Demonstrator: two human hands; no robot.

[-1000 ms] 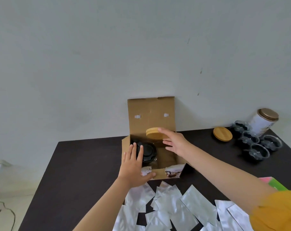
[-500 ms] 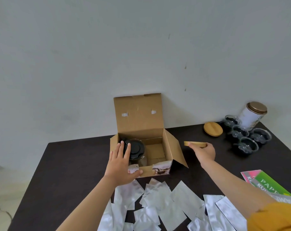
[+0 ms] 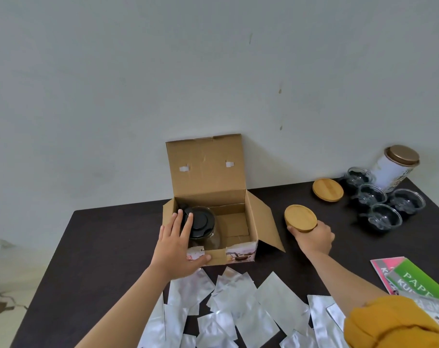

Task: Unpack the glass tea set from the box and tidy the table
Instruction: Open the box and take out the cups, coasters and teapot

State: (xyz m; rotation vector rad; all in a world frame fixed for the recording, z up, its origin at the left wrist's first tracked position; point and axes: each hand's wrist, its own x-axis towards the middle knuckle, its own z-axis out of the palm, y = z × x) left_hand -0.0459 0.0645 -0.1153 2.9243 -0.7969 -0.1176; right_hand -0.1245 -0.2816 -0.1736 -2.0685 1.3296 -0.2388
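An open cardboard box (image 3: 238, 254) stands on the dark table (image 3: 108, 247) near the wall, lid up. Inside its left half sits a glass teapot with a black lid (image 3: 202, 222); the right half shows bare cardboard. My left hand (image 3: 178, 247) grips the box's front left corner, fingers over the rim, thumb on the front. My right hand (image 3: 314, 238) holds a round bamboo coaster (image 3: 300, 218) just right of the box's open side flap. A second bamboo coaster (image 3: 327, 189) lies flat further back. Several small glass cups (image 3: 384, 217) stand at the back right.
A white tin with a bronze lid (image 3: 394, 169) stands behind the cups. Several silver foil sachets (image 3: 238, 302) are scattered along the near table edge. Coloured paper packs (image 3: 414, 277) lie at the right edge. The wall rises right behind the box.
My right hand has carried the bamboo coaster out of the box and to the right, now holding it beside the flap. My left hand stays on the box's front corner.
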